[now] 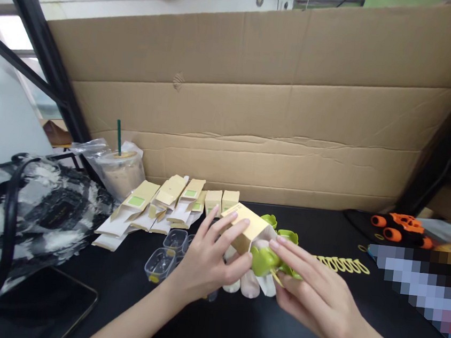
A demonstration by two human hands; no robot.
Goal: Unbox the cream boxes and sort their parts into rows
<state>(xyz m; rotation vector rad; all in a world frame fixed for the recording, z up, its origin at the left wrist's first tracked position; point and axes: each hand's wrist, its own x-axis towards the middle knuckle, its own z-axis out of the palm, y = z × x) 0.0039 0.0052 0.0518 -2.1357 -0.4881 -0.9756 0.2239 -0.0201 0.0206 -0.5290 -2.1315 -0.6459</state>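
My left hand (207, 261) is closed around a small pale-yellow carton (249, 225), tilted with its open end facing right. At that opening, my right hand (319, 294) grips a green petal-shaped plastic piece (263, 260), partly inside the carton. A thin yellow strip (276, 276) sticks out by the right fingers; what it belongs to is unclear. More green plastic pieces (288, 236) lie behind the right hand. Below the carton are several whitish rounded pieces (250, 286), partly hidden by my hands. Clear plastic cups (159, 263) with yellow marks stand left of my left hand.
Several flattened cartons (136, 202) and two upright ones (230, 197) lie toward the cardboard wall (255, 113). A drink cup (122, 174), a patterned bag (55, 210) and a dark phone-like device (40, 305) sit left. Yellow rings (346, 265) and an orange toy car (405, 224) are right.
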